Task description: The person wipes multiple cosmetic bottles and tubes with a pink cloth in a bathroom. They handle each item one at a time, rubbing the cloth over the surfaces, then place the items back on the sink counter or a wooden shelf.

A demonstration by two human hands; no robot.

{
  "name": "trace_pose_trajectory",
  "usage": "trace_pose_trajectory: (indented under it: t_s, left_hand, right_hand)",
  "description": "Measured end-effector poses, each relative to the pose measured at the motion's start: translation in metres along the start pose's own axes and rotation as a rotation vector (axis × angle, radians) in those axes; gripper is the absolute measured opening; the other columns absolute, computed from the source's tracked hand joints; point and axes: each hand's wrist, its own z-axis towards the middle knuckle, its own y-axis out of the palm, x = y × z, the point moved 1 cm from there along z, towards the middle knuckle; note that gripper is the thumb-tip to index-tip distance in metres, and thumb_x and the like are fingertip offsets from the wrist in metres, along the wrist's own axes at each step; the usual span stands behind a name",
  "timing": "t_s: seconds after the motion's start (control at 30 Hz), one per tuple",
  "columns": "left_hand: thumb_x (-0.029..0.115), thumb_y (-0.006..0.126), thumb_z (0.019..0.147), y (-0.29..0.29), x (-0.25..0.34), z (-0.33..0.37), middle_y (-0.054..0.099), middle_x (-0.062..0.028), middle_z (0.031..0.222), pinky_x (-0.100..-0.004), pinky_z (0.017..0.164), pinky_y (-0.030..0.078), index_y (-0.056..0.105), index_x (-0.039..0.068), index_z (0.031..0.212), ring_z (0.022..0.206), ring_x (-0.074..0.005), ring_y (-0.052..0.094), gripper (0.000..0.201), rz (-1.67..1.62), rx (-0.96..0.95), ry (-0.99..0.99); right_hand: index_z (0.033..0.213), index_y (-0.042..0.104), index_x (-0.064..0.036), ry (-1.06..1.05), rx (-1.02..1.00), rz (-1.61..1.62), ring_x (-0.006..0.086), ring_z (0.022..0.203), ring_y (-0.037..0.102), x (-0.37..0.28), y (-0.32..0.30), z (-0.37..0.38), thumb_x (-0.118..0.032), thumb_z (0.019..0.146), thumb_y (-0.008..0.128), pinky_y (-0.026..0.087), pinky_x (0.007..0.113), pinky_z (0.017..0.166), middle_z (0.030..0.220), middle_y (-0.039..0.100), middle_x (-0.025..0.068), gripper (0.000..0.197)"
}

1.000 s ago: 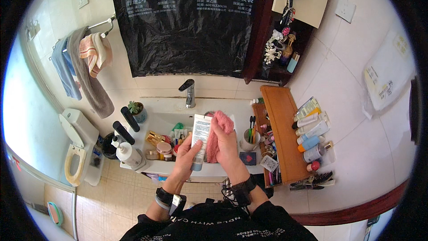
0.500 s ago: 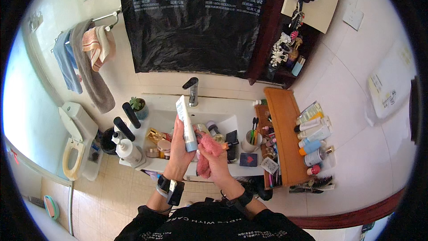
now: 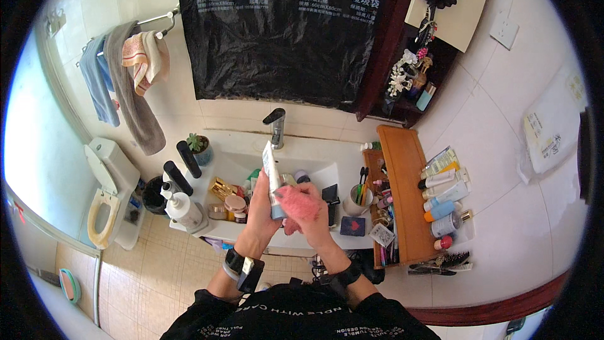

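Note:
A white squeeze tube point(image 3: 270, 165) with a light blue cap is held up over the sink, with my left hand point(image 3: 258, 215) wrapped around its lower part. My right hand point(image 3: 318, 230) grips a fuzzy pink cloth point(image 3: 298, 203) and presses it against the tube's right side near the cap. The cloth covers part of the tube and most of my right fingers. Below my hands, the white sink point(image 3: 321, 173) holds jars, bottles and other toiletries, partly hidden. A chrome faucet point(image 3: 275, 127) stands just behind the tube.
Right of the sink are a toothbrush cup point(image 3: 357, 204), a dark square box point(image 3: 352, 226) and an orange-brown wooden organizer point(image 3: 402, 201). Several tubes and bottles point(image 3: 445, 192) line the right wall. On the left stand a white pump bottle point(image 3: 182, 208), black bottles point(image 3: 178, 179) and a potted succulent point(image 3: 199, 148).
The cloth has moved up from beside the tube onto its side, covering part of it. My left hand and the tube sit slightly farther right in view. The whole view has shifted a little.

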Motion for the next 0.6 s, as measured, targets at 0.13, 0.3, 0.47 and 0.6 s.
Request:
trace_pose_trajectory:
  t_s: [0.13, 0.3, 0.47, 0.6]
  left_hand:
    - [0.043, 0.044, 0.098, 0.000, 0.004, -0.001, 0.050, -0.0024, 0.083, -0.0304, 0.064, 0.050, 0.047, 0.012, 0.113, 0.073, -0.0155, 0.053, 0.035, 0.027, -0.108, 0.036]
    - [0.048, 0.046, 0.096, 0.001, 0.008, -0.001, 0.050, -0.0022, 0.085, -0.0302, 0.066, 0.049, 0.048, 0.009, 0.112, 0.076, -0.0181, 0.052, 0.042, -0.322, -0.079, -0.087]
    - [0.045, 0.053, 0.094, 0.004, 0.009, 0.001, 0.051, -0.0009, 0.082, -0.0328, 0.074, 0.048, 0.051, 0.007, 0.108, 0.076, -0.0175, 0.051, 0.040, -0.483, -0.142, -0.078]
    - [0.040, 0.054, 0.093, 0.000, 0.007, 0.002, 0.052, -0.0010, 0.080, -0.0326, 0.075, 0.048, 0.051, 0.008, 0.100, 0.076, -0.0167, 0.052, 0.033, -0.411, -0.180, -0.054]
  right_hand:
    - [0.099, 0.047, -0.0040, -0.502, -0.084, -0.242, 0.0106, 0.072, 0.057, -0.001, 0.005, 0.002, -0.009, 0.079, 0.073, 0.047, 0.023, 0.055, 0.091, 0.056, 0.0057, 0.033]
    - [0.104, 0.053, -0.0034, -0.210, -0.074, 0.274, 0.0143, 0.102, 0.059, 0.013, -0.003, -0.001, -0.008, 0.081, 0.070, 0.049, 0.028, 0.084, 0.113, 0.061, 0.0101, 0.029]
    - [0.108, 0.056, -0.0004, -0.248, -0.016, -0.014, 0.0130, 0.096, 0.058, 0.031, 0.003, -0.010, -0.005, 0.080, 0.069, 0.047, 0.026, 0.081, 0.103, 0.060, 0.0061, 0.031]
    - [0.106, 0.059, -0.0003, -0.522, 0.048, -0.249, 0.0125, 0.089, 0.057, 0.034, 0.008, -0.013, -0.004, 0.078, 0.069, 0.046, 0.025, 0.080, 0.096, 0.058, 0.0028, 0.030]
